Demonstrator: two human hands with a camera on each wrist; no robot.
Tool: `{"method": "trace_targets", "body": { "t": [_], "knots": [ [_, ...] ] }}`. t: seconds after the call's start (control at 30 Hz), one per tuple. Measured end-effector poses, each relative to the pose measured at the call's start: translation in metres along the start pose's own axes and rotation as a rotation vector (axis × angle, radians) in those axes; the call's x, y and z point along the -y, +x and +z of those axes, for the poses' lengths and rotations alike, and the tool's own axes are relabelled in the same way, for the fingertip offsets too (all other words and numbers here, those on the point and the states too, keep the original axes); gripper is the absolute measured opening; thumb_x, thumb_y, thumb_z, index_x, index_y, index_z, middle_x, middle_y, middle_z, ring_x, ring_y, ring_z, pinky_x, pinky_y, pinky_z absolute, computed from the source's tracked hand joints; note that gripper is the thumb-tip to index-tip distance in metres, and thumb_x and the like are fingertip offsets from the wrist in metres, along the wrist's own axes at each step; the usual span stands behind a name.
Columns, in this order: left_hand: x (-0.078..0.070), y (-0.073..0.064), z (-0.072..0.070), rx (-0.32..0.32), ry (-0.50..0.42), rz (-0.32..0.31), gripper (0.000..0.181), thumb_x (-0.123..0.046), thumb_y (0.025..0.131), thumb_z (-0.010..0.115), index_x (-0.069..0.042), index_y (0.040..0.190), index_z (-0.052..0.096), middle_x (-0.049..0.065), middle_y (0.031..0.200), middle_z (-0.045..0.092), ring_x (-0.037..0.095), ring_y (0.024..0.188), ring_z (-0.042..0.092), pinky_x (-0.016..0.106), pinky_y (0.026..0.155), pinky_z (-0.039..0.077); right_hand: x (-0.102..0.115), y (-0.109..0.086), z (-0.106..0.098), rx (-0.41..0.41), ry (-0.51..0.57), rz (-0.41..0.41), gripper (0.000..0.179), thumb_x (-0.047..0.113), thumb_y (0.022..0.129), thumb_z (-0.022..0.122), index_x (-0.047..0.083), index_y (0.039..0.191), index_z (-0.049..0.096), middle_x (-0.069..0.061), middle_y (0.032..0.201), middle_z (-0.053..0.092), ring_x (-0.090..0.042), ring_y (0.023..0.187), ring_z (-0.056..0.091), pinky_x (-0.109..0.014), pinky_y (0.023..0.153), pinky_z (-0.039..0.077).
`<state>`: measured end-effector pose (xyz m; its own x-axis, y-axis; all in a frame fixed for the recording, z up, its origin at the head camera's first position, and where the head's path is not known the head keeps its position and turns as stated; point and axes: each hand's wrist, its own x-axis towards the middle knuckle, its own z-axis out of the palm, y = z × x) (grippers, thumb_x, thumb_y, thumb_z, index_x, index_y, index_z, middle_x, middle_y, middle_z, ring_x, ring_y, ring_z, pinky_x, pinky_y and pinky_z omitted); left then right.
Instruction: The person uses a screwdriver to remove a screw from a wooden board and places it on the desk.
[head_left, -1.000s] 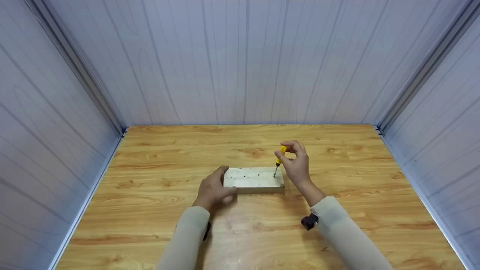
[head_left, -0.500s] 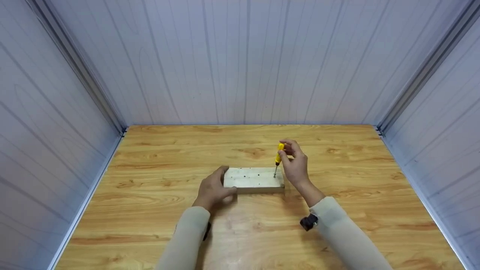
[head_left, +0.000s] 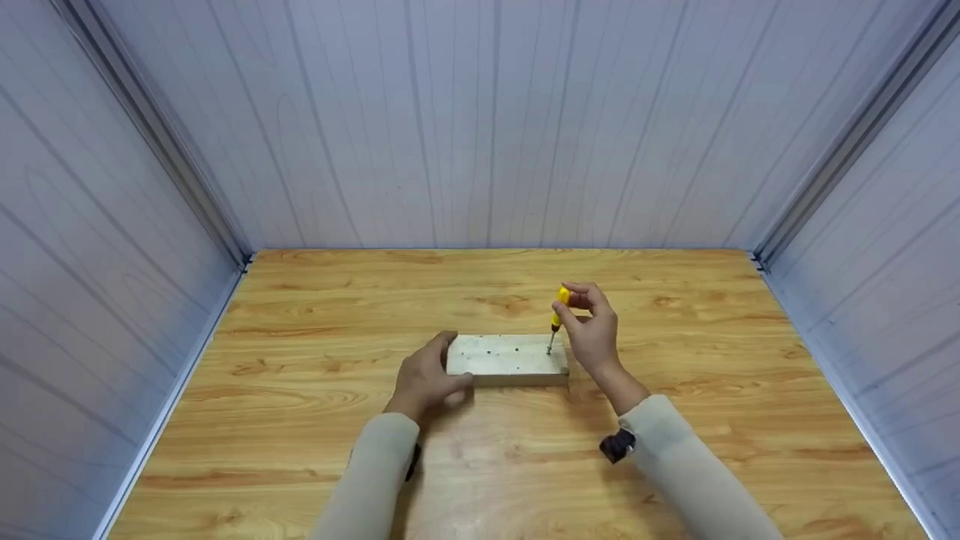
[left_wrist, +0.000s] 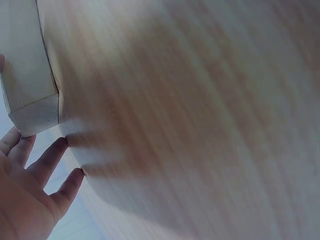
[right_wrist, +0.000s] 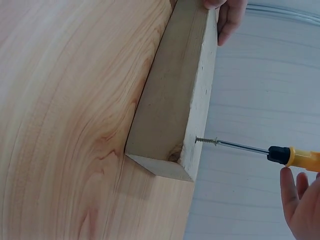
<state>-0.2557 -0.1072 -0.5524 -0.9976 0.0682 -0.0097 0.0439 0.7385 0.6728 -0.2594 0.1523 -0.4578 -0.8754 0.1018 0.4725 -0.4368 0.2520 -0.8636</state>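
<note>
A pale wooden block [head_left: 499, 356] with several small dark holes in its top lies on the table. My left hand [head_left: 425, 377] grips its left end, thumb on the near side and a finger at the far side. In the left wrist view, other fingertips [left_wrist: 75, 177] touch the tabletop. My right hand [head_left: 596, 334] pinches the yellow handle of a screwdriver [head_left: 556, 319], which leans slightly over the block's right part. Its tip meets the head of a screw [right_wrist: 206, 140], whose threaded shank stands partly out of the block in the right wrist view.
The wood-grain table [head_left: 315, 420] ends at a pale panel wall [head_left: 450, 135] behind. More panels [head_left: 97, 247] flank it on the left and right. A small black device [head_left: 617, 445] sits at the right wrist.
The right hand's fingers shift a little around the screwdriver handle, and the handle tilts slightly. The block and the left hand stay in place.
</note>
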Motion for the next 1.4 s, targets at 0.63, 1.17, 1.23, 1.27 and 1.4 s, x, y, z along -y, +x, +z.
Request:
{"method": "trace_targets", "body": {
  "t": [0.63, 1.17, 1.23, 1.27, 1.4],
  "knots": [
    [-0.0008, -0.0011, -0.0006, 0.024, -0.024, -0.020, 0.079, -0.045, 0.071, 0.076, -0.027, 0.142, 0.046, -0.002, 0.140, 0.054, 0.023, 0.128, 0.052, 0.042, 0.105, 0.043, -0.0032, -0.0020, 0.0000, 0.025, -0.001, -0.051, 0.029, -0.006, 0.093, 0.053, -0.007, 0.122, 0.056, -0.029, 0.102, 0.062, -0.041, 0.087, 0.061, -0.015, 0.065, 0.051],
    [0.0002, -0.0006, -0.0001, 0.003, -0.017, -0.005, 0.079, -0.043, 0.071, 0.076, -0.025, 0.142, 0.047, 0.000, 0.138, 0.057, 0.024, 0.125, 0.055, 0.042, 0.103, 0.044, -0.0016, -0.0037, 0.0019, -0.025, -0.045, -0.088, 0.026, -0.003, 0.090, 0.061, -0.005, 0.116, 0.062, -0.022, 0.101, 0.062, -0.028, 0.087, 0.063, -0.018, 0.068, 0.053],
    [0.0005, -0.0005, -0.0001, 0.004, -0.019, -0.006, 0.079, -0.043, 0.071, 0.076, -0.026, 0.142, 0.046, -0.001, 0.138, 0.056, 0.024, 0.125, 0.055, 0.042, 0.103, 0.044, -0.0019, -0.0041, 0.0019, -0.022, -0.052, -0.096, 0.027, -0.004, 0.091, 0.059, -0.004, 0.118, 0.062, -0.023, 0.100, 0.063, -0.030, 0.086, 0.063, -0.017, 0.068, 0.053],
    [0.0007, -0.0005, 0.0000, 0.005, -0.020, -0.005, 0.079, -0.044, 0.071, 0.076, -0.026, 0.142, 0.046, -0.001, 0.138, 0.056, 0.024, 0.125, 0.054, 0.042, 0.103, 0.043, -0.0021, -0.0041, 0.0019, -0.021, -0.053, -0.098, 0.028, -0.004, 0.091, 0.059, -0.004, 0.118, 0.061, -0.024, 0.099, 0.064, -0.030, 0.087, 0.064, -0.018, 0.069, 0.053],
    [0.0006, -0.0005, 0.0003, 0.005, -0.017, -0.012, 0.079, -0.045, 0.071, 0.076, -0.026, 0.142, 0.047, -0.001, 0.139, 0.055, 0.024, 0.126, 0.054, 0.042, 0.104, 0.043, -0.0029, -0.0043, 0.0020, -0.023, -0.036, -0.093, 0.028, -0.004, 0.091, 0.059, -0.005, 0.119, 0.061, -0.026, 0.099, 0.064, -0.031, 0.087, 0.064, -0.019, 0.068, 0.053]
  ]
}}
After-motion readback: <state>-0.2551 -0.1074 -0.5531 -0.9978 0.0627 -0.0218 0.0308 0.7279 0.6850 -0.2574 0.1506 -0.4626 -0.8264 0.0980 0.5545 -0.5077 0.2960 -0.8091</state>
